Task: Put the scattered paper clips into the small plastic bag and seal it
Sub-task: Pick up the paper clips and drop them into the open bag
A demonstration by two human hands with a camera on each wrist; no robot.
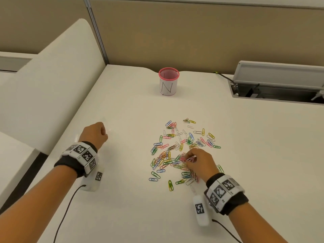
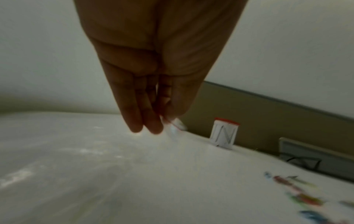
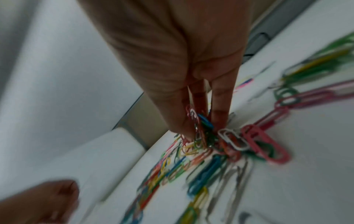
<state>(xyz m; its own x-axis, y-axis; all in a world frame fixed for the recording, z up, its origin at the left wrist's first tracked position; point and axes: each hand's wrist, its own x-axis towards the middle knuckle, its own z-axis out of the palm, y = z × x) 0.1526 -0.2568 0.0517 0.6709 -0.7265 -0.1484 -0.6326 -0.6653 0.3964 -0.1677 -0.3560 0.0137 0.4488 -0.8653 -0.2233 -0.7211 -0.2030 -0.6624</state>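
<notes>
My right hand [image 1: 199,163] pinches a bunch of paper clips [image 3: 201,130] from the desk [image 1: 122,111] pile while my left hand [image 1: 95,134] pinches the clear plastic bag [image 2: 175,128] well aside; I fear loosely hooked clips dropping in transit.

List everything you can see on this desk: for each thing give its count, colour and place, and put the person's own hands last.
paper clips: many, mixed colours, scattered mid-desk, some in the right hand
plastic bag: one, clear, pinched by the left hand, left of the clips
pen cup: one, pink mesh with a white label marked N, far side
desk: one, white
cable tray: one, grey, lid open, far right
left hand: holds the bag
right hand: gathers a bunch of clips
</notes>
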